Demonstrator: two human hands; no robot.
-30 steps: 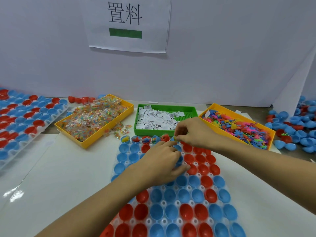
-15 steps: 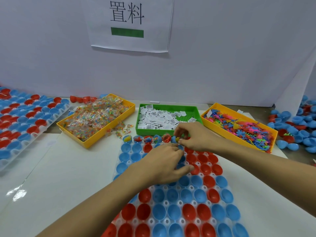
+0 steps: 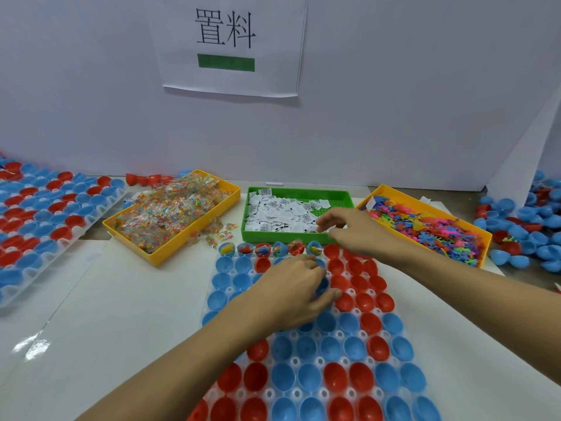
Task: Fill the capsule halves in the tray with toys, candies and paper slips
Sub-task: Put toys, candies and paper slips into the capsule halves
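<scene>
Left hand: the left hand [image 3: 299, 291] lay palm down on the tray [image 3: 306, 364], over the blue and red cups near the far end. Its fingers were curled. I could not tell if it held anything, since the hand hid what was under it.
Right hand: the right hand [image 3: 353, 230] was above the near right corner of the green bin [image 3: 296, 237]. Its finger and thumb were pinched together. What was between them was too small to tell.
Tray: it sat in front of the person, full of blue and red cups [image 3: 334, 376]. Both arms crossed over it and hid some cups.
Filled cups: the far row [image 3: 267, 249] had little toys in six cups.
Slips: the slips [image 3: 280, 215] were piled in the green bin, just past the tray.
Candies: the candies [image 3: 168, 209] filled a yellow bin [image 3: 170, 252] to the left. A few lay beside it.
Toys: the toys [image 3: 425, 227] filled another yellow bin [image 3: 482, 249] to the right.
Far left: a second tray [image 3: 39, 218] of cups.
Far right: loose cups [image 3: 522, 224] in a heap.
Wall: a paper sign [image 3: 226, 44] with a green bar.
</scene>
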